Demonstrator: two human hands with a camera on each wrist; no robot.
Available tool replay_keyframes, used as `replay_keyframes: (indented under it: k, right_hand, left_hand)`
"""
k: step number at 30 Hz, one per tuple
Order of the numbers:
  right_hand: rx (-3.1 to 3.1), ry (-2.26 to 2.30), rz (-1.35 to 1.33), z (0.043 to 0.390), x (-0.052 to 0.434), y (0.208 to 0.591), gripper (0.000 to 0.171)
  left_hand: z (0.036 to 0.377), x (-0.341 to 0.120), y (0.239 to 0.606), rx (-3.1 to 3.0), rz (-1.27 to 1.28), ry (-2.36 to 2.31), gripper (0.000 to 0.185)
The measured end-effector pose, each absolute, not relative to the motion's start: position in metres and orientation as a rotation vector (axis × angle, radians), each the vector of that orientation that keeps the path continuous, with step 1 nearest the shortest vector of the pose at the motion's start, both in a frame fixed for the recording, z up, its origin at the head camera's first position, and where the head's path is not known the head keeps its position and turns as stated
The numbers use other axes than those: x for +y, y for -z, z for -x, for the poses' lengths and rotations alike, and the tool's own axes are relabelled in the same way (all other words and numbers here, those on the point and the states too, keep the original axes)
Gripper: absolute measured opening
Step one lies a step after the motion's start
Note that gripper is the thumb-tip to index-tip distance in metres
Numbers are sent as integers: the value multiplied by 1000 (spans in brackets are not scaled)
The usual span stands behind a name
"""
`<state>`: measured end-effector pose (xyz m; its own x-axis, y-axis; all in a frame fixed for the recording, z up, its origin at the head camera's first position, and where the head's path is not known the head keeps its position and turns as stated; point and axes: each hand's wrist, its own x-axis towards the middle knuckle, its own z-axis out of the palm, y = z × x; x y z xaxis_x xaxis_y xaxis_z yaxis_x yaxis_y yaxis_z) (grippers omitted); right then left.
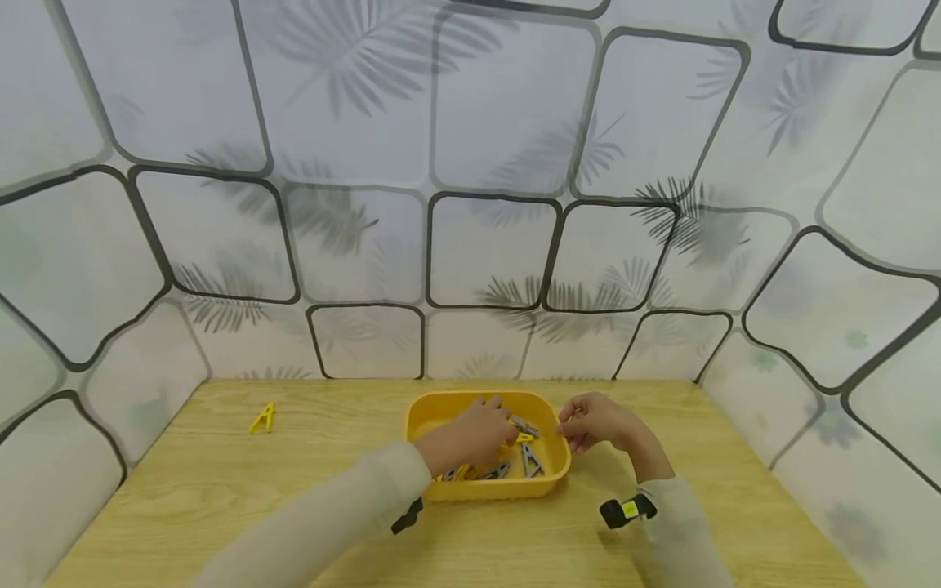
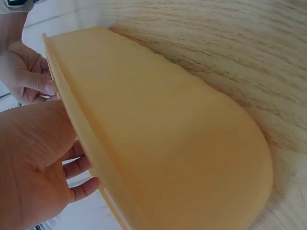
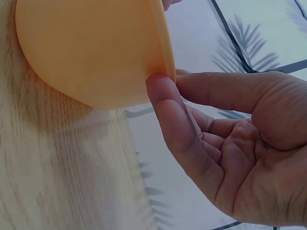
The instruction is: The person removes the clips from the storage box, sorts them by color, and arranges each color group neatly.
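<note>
A yellow plastic basin (image 1: pixel 488 490) on the table holds several grey and yellow clothespins. My left hand (image 1: pixel 474 433) reaches over its near rim, down among the clothespins; in the left wrist view the visible fingers (image 2: pixel 79 167) are spread and loosely bent, while the thumb and index tip are hidden behind the rim. Near that hand's fingers lie a yellow clothespin (image 1: pixel 524 438) and a grey clothespin (image 1: pixel 531 461). At the basin's right end, my right hand (image 1: pixel 599 422) pinches the rim between thumb and index finger, as the right wrist view (image 3: pixel 230 143) shows.
A single yellow clothespin (image 1: pixel 263 418) lies on the wooden table (image 1: pixel 220 490), far left of the basin. Patterned walls (image 1: pixel 492 245) with leaf prints enclose the table at the back and both sides. A black strap (image 1: pixel 627 510) sits at the right wrist.
</note>
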<state>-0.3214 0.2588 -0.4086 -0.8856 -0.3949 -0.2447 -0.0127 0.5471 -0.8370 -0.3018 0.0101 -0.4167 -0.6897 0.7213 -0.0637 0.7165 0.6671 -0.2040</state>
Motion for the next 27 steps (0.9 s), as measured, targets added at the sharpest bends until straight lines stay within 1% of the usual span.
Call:
replay_keyframes:
  k: [10, 18, 27]
  right_hand:
    - [2376, 1286, 358, 322, 259, 410, 22]
    - [2371, 1302, 342, 321, 257, 411, 23]
    - [2365, 1291, 335, 322, 261, 411, 22]
  left_hand:
    - [304, 21, 422, -2885, 1177, -380, 11]
    - [307, 25, 421, -2941, 1128, -419, 13]
    - [310, 26, 424, -2932, 1114, -461, 20]
